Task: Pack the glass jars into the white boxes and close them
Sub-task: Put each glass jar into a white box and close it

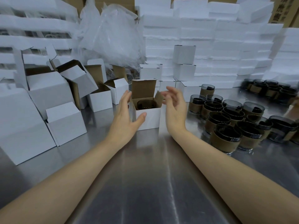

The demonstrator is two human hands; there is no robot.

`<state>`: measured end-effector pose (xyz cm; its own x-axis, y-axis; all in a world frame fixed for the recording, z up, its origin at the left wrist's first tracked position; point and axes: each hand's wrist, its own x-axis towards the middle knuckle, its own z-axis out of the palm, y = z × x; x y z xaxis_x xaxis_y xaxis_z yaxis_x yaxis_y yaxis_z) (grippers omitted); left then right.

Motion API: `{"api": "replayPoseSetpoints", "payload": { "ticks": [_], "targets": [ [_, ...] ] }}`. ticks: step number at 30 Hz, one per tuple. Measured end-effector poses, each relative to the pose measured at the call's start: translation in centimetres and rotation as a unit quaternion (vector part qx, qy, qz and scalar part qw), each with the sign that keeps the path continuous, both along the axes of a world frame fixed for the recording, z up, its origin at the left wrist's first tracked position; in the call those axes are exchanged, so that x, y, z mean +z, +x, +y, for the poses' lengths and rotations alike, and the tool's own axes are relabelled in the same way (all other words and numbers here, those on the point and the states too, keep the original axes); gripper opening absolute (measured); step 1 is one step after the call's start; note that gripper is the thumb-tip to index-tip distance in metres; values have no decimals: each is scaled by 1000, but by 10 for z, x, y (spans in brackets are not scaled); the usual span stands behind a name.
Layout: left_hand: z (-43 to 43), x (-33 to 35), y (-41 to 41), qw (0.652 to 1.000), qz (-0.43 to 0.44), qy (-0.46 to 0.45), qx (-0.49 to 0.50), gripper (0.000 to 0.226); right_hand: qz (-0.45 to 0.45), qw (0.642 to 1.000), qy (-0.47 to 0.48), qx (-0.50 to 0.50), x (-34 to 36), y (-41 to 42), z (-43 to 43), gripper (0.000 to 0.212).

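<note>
Clearly the small white cardboard box stands near the middle of the shiny steel counter. Its brown-lined lid is upright at the far edge, and a dark round glass jar sits down inside it.

The jar is glass, so I judge it rigid, smooth, fairly weighty and breakable. It already rests in place and needs no further hold. The box is light, thin card that would dent or slide under a hard push. It is best steadied by its side walls while the small side flap and then the lid are folded by their free edges.

The left grip, a bare hand, reaches in from the near left. Its fingers lie fairly straight along the box's left wall and its thumb rests on the front face, bracing the box without clenching it.

The right grip is released and grasps nothing. Its fingers are spread and slightly blurred just beside the tilted right flap, and whether they touch it I cannot tell.

More dark glass jars with brown card sleeves cluster on the right. Open empty white boxes lie on the left.
</note>
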<state>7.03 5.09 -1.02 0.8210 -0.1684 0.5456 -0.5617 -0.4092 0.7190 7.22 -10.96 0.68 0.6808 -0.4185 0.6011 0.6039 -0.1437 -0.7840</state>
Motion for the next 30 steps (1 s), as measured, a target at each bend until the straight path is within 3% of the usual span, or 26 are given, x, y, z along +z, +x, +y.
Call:
{"api": "replayPoseSetpoints", "payload": {
  "ticks": [3, 12, 19, 22, 26, 30],
  "targets": [
    [0, 1, -1, 1000, -7, 24, 0, 82, 0, 998, -67, 3, -3, 0, 5, 23],
    [2, 6, -4, 999, -21, 15, -19, 71, 6, 996, -67, 57, 3, -2, 4, 20],
    [0, 7, -9, 996, -43, 39, -64, 67, 125, 978, 23, 163, 4, -3, 5, 41],
    [-1, 7, -10, 991, -45, 93, -79, 69, 171, 964, -13, 202, 2, -4, 4, 36],
    [-2, 10, -12, 991, -40, 85, -93, 41, 202, 954, -38, 218, 3, -4, 2, 35],
    [-5, 8, -11, 997, -32, 26, -71, 29, 184, 958, 25, 218, 7, -1, 2, 48]
  ]
}}
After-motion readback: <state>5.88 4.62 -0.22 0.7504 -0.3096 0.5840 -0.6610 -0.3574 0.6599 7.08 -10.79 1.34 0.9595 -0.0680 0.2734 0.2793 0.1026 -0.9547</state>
